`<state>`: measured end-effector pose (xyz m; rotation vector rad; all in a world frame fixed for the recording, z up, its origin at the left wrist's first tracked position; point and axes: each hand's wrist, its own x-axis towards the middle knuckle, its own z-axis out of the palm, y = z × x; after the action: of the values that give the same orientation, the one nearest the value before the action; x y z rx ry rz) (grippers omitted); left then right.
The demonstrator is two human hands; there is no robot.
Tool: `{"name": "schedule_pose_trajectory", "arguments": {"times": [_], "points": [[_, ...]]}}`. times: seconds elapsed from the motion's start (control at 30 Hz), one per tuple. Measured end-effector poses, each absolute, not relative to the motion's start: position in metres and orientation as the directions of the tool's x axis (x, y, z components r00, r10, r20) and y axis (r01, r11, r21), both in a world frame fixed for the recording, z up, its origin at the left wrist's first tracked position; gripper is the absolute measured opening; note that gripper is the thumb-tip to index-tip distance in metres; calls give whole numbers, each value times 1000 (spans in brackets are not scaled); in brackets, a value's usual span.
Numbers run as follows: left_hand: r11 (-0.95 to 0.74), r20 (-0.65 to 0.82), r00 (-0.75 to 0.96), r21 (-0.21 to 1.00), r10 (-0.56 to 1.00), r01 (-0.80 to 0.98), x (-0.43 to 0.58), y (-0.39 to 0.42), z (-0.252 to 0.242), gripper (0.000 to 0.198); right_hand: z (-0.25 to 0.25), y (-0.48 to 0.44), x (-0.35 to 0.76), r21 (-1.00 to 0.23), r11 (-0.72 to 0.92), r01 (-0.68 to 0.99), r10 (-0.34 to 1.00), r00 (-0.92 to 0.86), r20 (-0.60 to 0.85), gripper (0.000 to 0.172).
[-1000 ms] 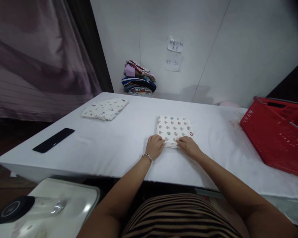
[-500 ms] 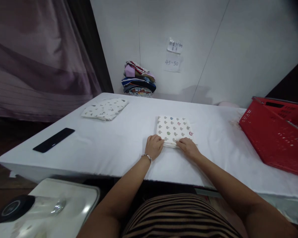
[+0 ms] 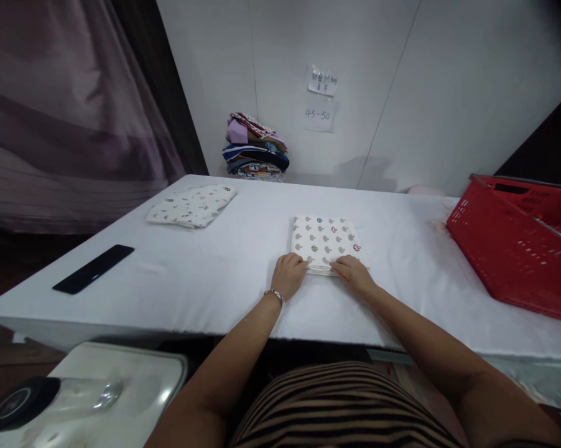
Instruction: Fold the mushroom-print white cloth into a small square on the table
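A folded white cloth (image 3: 324,239) printed with grey, red, green and blue mushroom-like shapes lies flat on the white-covered table (image 3: 206,280). My left hand (image 3: 290,275), a bracelet on its wrist, grips the cloth's near left corner, fingers closed. At the near right part of the same edge, my right hand (image 3: 354,272) pinches the cloth between thumb and fingers. Folded layers show along the near edge between both hands. Another folded white cloth (image 3: 193,206) with a small dark print rests at the table's far left.
A black phone-like slab (image 3: 94,269) lies at the left. The red plastic basket (image 3: 518,249) stands on the right. Behind the table is a stack of folded fabrics (image 3: 256,149) against the wall. Below left, a clear bottle (image 3: 75,398) lies on a pale stool (image 3: 135,367).
The view has shifted slightly, so everything sits a little differently in frame. Both hands stay at the cloth's near edge, with hardly any movement against the table.
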<state>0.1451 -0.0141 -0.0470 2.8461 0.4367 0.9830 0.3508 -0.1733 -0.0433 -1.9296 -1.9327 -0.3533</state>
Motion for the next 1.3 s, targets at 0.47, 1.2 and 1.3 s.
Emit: {"name": "schedule_pose_trajectory", "arguments": {"times": [0.47,1.2,1.3], "points": [[-981,556,809,137,193,140,154,-23,-38,25,-49,-174,340,-114,-25,993,885,76,459,30],[-981,600,784,186,160,58,167,-16,-51,18,-43,-234,394,-560,-233,795,792,489,364,34],[-982,607,779,179,153,54,167,-15,-52,17,-40,-235,396,-496,-244,833,820,450,354,35]]}}
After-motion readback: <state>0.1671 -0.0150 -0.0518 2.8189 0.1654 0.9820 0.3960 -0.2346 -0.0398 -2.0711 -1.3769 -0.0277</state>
